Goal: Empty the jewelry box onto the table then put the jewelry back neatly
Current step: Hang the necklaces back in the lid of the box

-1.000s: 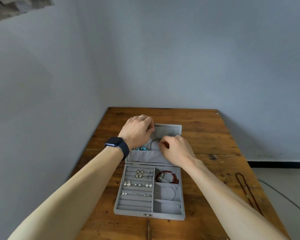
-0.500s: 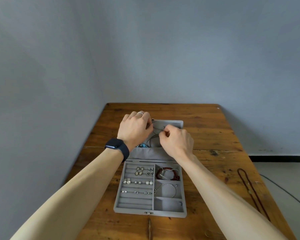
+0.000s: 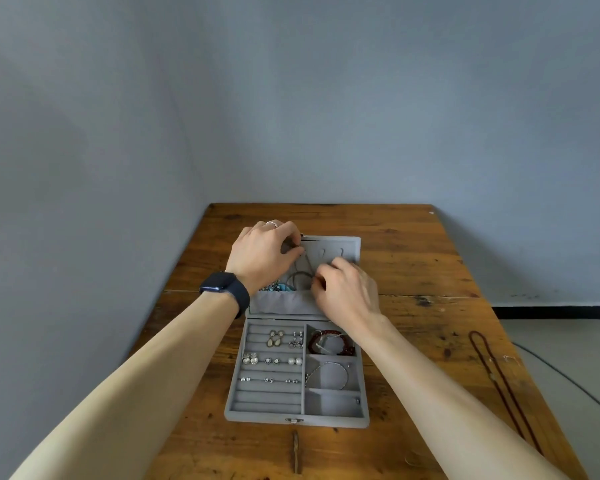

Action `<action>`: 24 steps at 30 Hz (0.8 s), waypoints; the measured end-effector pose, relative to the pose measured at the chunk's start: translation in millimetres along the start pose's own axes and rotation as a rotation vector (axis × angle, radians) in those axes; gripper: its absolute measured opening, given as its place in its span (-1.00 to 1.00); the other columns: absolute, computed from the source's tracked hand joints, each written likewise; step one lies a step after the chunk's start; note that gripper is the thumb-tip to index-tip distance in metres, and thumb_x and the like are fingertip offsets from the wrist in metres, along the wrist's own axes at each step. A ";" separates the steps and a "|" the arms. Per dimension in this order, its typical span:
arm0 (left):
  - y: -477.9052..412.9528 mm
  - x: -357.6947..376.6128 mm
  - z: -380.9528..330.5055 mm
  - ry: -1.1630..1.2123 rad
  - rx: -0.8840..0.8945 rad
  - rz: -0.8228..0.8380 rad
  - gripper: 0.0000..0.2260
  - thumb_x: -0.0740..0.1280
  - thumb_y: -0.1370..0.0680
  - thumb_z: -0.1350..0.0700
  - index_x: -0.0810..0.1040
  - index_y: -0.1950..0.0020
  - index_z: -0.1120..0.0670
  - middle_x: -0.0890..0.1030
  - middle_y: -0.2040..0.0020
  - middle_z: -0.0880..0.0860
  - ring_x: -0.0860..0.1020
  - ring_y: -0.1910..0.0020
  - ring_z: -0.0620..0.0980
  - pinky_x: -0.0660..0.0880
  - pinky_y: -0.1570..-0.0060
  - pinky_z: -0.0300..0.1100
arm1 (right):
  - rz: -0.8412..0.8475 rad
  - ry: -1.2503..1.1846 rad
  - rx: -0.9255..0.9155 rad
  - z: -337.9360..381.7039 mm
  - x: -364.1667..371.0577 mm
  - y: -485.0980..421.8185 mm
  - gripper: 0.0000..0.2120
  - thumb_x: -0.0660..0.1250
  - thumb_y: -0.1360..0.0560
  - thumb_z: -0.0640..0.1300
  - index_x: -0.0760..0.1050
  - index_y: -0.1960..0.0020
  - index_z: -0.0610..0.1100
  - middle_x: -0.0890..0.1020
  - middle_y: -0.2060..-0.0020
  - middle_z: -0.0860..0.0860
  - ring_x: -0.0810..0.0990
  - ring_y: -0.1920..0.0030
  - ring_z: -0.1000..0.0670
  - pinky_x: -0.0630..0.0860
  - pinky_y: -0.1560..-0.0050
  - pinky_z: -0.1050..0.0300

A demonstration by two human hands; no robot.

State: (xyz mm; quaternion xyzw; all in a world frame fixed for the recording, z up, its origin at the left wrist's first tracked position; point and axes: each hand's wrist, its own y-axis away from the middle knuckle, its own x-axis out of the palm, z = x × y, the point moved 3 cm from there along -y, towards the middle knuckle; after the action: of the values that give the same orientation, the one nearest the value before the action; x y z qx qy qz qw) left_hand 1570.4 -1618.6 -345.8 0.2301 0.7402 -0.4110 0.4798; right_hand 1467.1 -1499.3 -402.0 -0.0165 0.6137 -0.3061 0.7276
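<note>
A grey velvet jewelry box lies open on the wooden table. Its tray holds several earrings in the ring rows, a red bead bracelet and a silver bangle. The lid lies flat behind, with a pouch holding turquoise jewelry. A thin dark necklace hangs down the lid. My left hand pinches its top end near the lid's hooks. My right hand pinches its lower loop by the pouch.
A long dark red cord necklace lies on the table at the right edge. A cable runs across the floor beyond it. Walls stand close behind and to the left of the table.
The view has shifted slightly. My right hand has moved down from the lid's top toward the pouch; my left hand stays at the lid's upper left.
</note>
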 end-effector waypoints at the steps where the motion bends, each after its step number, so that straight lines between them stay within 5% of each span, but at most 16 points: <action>1: 1.1 0.4 1.8 -0.007 0.017 0.013 -0.85 0.36 -0.57 -0.09 0.59 -0.05 -0.06 0.61 -0.12 -0.05 0.53 -0.10 0.04 0.41 -0.14 -0.03 | -0.028 0.021 -0.024 -2.2 3.3 1.6 -0.85 0.32 -0.53 -0.05 0.63 0.05 -0.09 0.58 0.12 -0.04 0.57 0.09 -0.15 0.51 0.21 0.03; 7: 6.6 -0.7 8.0 -0.083 0.056 -0.014 -0.85 0.41 -0.55 -0.09 0.65 0.02 -0.04 0.58 -0.16 -0.03 0.49 -0.09 0.07 0.40 -0.07 -0.03 | -0.177 0.028 -0.094 -9.9 7.7 7.5 -0.88 0.34 -0.56 -0.10 0.61 0.06 -0.12 0.58 0.19 -0.04 0.57 0.26 -0.13 0.53 0.27 0.03; 13: 7.7 -2.9 7.8 -0.092 0.093 -0.069 -0.87 0.41 -0.56 -0.06 0.60 0.00 -0.02 0.61 -0.14 0.01 0.51 -0.04 0.11 0.42 0.00 -0.02 | -0.212 0.001 -0.111 -16.1 -0.1 7.0 -0.91 0.34 -0.57 -0.07 0.57 -0.03 -0.07 0.56 0.19 0.02 0.56 0.42 -0.07 0.30 0.42 0.21; 20: 10.0 1.3 9.3 -0.133 0.145 -0.115 -0.86 0.44 -0.53 -0.06 0.65 0.07 0.00 0.63 -0.09 0.02 0.53 0.01 0.12 0.42 0.05 -0.02 | -0.205 -0.070 -0.200 -16.5 10.5 17.1 -0.74 0.27 -0.58 0.05 0.65 -0.01 -0.08 0.60 0.12 0.02 0.57 0.16 -0.05 0.51 0.20 0.02; 24: 12.9 2.7 9.6 -0.124 0.153 -0.099 -0.85 0.49 -0.49 -0.06 0.66 0.13 0.01 0.61 -0.15 0.03 0.54 -0.04 0.13 0.43 0.00 0.02 | -0.211 -0.057 -0.183 -16.2 12.8 17.5 -0.82 0.30 -0.58 -0.03 0.65 0.01 -0.07 0.58 0.15 0.01 0.56 0.19 -0.06 0.49 0.23 0.02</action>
State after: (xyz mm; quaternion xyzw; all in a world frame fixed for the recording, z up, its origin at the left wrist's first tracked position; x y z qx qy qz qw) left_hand 1583.7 -1619.5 -355.2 0.2035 0.6862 -0.5027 0.4849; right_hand 1460.8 -1485.4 -424.3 -0.1558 0.6130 -0.3232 0.7040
